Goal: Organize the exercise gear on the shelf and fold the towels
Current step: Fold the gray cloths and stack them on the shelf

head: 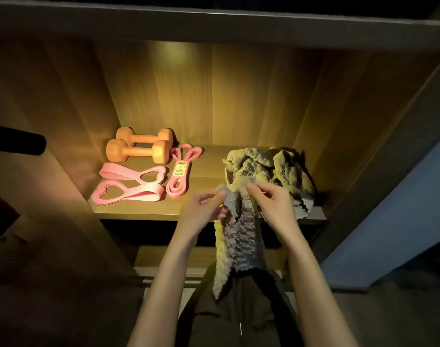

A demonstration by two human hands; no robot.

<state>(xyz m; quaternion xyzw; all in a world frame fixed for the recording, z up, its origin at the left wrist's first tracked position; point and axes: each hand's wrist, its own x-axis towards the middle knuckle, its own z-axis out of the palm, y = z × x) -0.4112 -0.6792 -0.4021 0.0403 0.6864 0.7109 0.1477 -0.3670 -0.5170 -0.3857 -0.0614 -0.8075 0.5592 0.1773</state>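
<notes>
A fluffy grey towel (241,244) hangs over the front edge of the wooden shelf (138,212). My left hand (206,209) pinches its upper left edge and my right hand (271,201) pinches its top just to the right. Behind them a crumpled towel heap (266,166) lies on the right half of the shelf. On the left half lie two orange dumbbells (138,149) side by side, two wide pink loop bands (131,186) and a thin pink band bundle (180,171) with a label.
The lit shelf bay is closed in by wooden side walls (71,116) and a top board (214,23). A dark bar end (21,142) sticks in from the left. A lower shelf (168,259) shows beneath, and a blue panel (399,226) stands at the right.
</notes>
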